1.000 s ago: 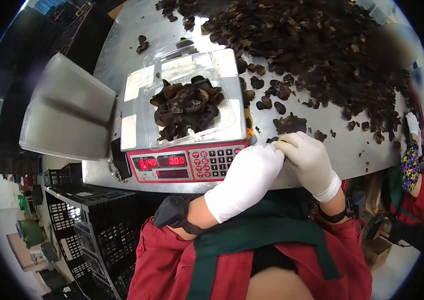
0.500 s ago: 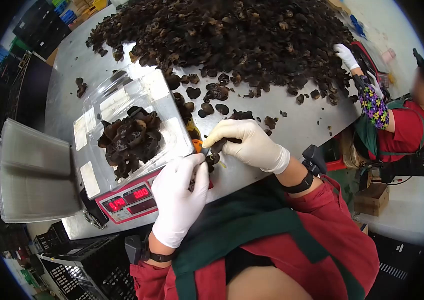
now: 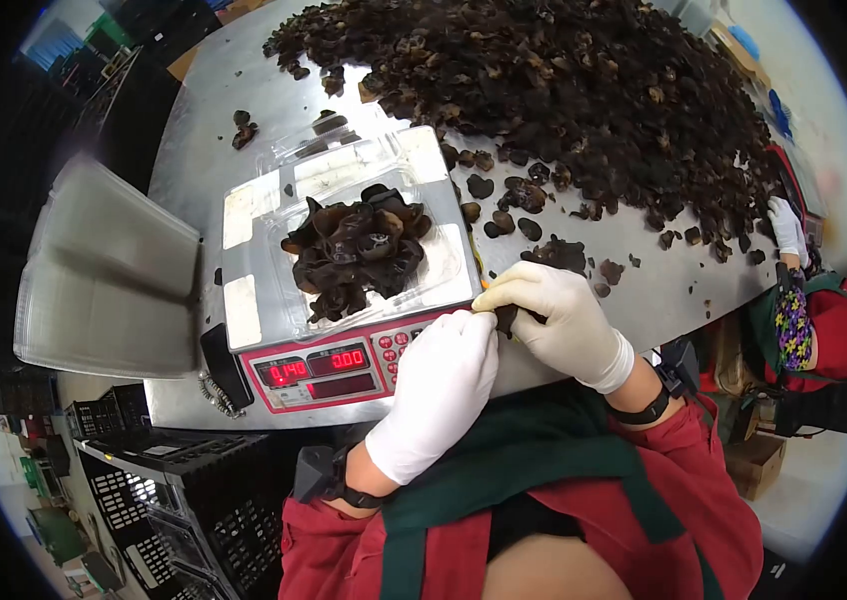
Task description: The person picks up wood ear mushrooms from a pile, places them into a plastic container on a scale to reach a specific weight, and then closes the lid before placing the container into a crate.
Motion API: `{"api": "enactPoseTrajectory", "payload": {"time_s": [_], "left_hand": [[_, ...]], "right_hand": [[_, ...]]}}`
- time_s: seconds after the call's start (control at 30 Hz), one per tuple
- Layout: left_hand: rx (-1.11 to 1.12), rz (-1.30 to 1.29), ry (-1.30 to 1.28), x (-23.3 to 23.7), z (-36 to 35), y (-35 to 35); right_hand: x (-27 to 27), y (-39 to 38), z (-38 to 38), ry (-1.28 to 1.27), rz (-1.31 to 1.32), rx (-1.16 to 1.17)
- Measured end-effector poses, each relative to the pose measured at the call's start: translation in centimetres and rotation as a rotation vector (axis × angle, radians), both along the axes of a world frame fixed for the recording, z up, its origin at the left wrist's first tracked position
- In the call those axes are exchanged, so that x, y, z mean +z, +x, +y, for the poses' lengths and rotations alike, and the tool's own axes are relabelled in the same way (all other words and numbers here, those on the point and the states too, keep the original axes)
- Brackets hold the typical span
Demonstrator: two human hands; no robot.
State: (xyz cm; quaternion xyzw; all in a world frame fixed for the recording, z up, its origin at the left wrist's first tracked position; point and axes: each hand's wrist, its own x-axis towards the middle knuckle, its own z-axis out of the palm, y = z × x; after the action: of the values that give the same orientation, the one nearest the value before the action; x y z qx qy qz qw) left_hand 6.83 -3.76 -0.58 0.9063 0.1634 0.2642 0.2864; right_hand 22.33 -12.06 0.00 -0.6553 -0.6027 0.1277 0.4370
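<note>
My right hand (image 3: pixel 569 325), in a white glove, is closed around a dark wood ear mushroom (image 3: pixel 507 320). The gloved fingertips of my left hand (image 3: pixel 444 385) are pinched at the near edge of the same piece, touching my right fingers. Both hands are at the front right corner of a red and white digital scale (image 3: pixel 354 385), whose display reads 0.140 and 0.00. On the scale sits an open clear plastic tray (image 3: pixel 289 300) with a heap of wood ear mushrooms (image 3: pixel 359 250) in it. My fingers hide part of the held piece.
A large pile of wood ear mushrooms (image 3: pixel 584 90) covers the back of the metal table (image 3: pixel 194 150). Loose pieces (image 3: pixel 519 195) lie beside the scale. At the left stands a stack of clear plastic trays (image 3: pixel 109 280). A co-worker's gloved hand (image 3: pixel 787 230) is at the far right.
My view has turned, so the scale and pile appear farther right. My hands have drawn closer together, fingertips now meeting. The co-worker's hand has moved away from the pile's edge toward their body.
</note>
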Motion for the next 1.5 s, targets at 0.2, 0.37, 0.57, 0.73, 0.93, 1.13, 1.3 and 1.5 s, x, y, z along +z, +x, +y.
{"api": "enactPoseTrajectory", "payload": {"time_s": [0.2, 0.37, 0.57, 0.73, 0.93, 1.13, 1.3, 1.5], "left_hand": [[0.33, -0.057, 0.29, 4.0, 5.4, -4.0], [0.396, 0.175, 0.364, 3.2, 9.0, -4.1], [0.383, 0.238, 0.383, 2.9, 9.4, -4.1], [0.388, 0.1, 0.308, 2.7, 9.2, -4.7], [0.383, 0.074, 0.2, 3.4, 10.0, -6.8], [0.413, -0.034, 0.049, 4.4, 9.6, -6.9], [0.386, -0.186, -0.167, 3.5, 8.7, -5.7], [0.295, -0.123, -0.282, 4.3, 7.1, -4.8]], "right_hand": [[2.1, 0.9, 1.9, -0.036, 0.344, 0.032], [3.3, 2.9, 4.3, -0.24, 1.015, 0.159], [4.5, 1.5, 9.0, -0.093, 0.962, 0.272], [3.4, -1.2, 13.1, 0.194, 0.338, 0.215], [0.6, -0.7, 13.8, 0.161, 0.631, 0.419], [2.6, 1.4, 10.3, 0.193, 0.331, 0.172], [2.8, -1.3, 8.5, 0.35, -0.018, 0.116], [2.7, -2.2, 8.0, 0.408, -0.288, 0.206]]}}
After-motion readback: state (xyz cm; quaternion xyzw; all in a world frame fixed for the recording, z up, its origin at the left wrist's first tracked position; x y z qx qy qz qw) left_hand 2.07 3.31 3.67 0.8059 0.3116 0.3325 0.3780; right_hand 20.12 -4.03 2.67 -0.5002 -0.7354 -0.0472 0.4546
